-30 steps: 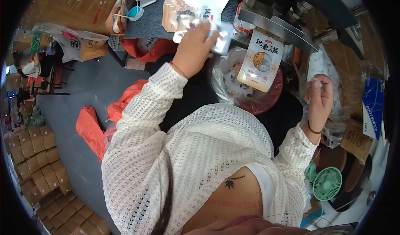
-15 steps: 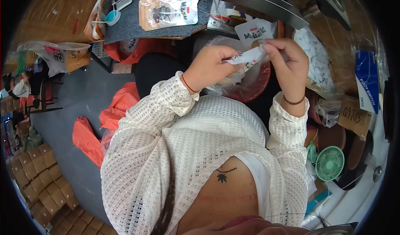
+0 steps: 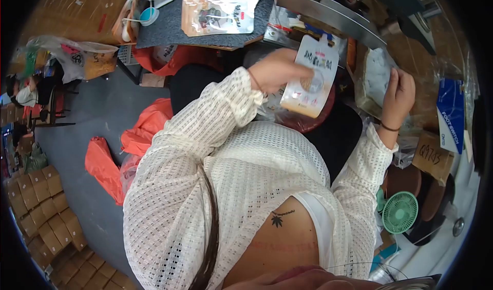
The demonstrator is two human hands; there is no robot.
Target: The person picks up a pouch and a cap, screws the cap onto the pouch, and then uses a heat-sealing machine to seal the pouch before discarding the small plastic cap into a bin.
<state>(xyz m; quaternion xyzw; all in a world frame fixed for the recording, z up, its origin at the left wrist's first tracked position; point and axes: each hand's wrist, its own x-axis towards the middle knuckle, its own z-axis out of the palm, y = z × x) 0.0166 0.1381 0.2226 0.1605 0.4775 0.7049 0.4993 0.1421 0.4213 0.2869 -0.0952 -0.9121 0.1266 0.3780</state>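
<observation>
My left hand (image 3: pixel 280 70) grips a flat white-and-tan printed pouch (image 3: pixel 319 59) by its left side, with a round clear window near the fingers. The pouch faces up, slightly tilted, above a red bin (image 3: pixel 324 110) lined with clear plastic. My right hand (image 3: pixel 400 97) is at the edge of an open box (image 3: pixel 368 104) of small white packets (image 3: pixel 377 74). Its thumb and fingers are curled together; whatever they may pinch is too small or hidden to make out.
A stack of similar pouches (image 3: pixel 218 12) lies on the grey-covered table (image 3: pixel 159 35). A metal machine (image 3: pixel 328 15) stands beyond the bin. At right are a blue foot-switch box (image 3: pixel 450 115), a cardboard box (image 3: pixel 432 156) and a green fan (image 3: pixel 400 212). Orange bags (image 3: pixel 105 161) lie on the floor.
My right hand has let go of the pouch and moved right to the box of white packets. The pouch, earlier edge-on between both hands, now shows its printed face in my left hand.
</observation>
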